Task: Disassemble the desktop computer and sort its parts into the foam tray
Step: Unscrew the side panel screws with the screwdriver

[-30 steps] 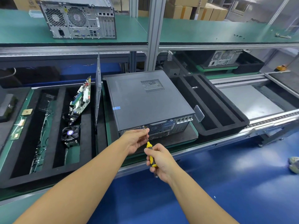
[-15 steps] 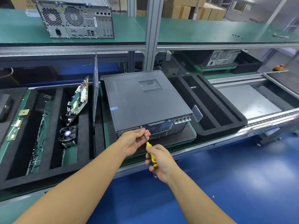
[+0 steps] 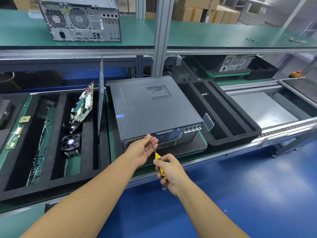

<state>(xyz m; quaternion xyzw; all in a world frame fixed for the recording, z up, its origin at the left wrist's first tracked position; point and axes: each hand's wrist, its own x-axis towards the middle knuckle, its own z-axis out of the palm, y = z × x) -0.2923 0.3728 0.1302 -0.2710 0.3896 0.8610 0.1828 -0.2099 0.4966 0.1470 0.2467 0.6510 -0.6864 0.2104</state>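
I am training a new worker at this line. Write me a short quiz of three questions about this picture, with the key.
1. True or false: the right hand holds the yellow-handled screwdriver.
2. Where does the cooling fan lie? A) in the left foam tray; B) on the upper shelf; C) on the blue floor.
3. Fill in: the left hand pinches the screwdriver's ____ at the rear of the dark desktop computer.
Key: 1 true; 2 A; 3 shaft.
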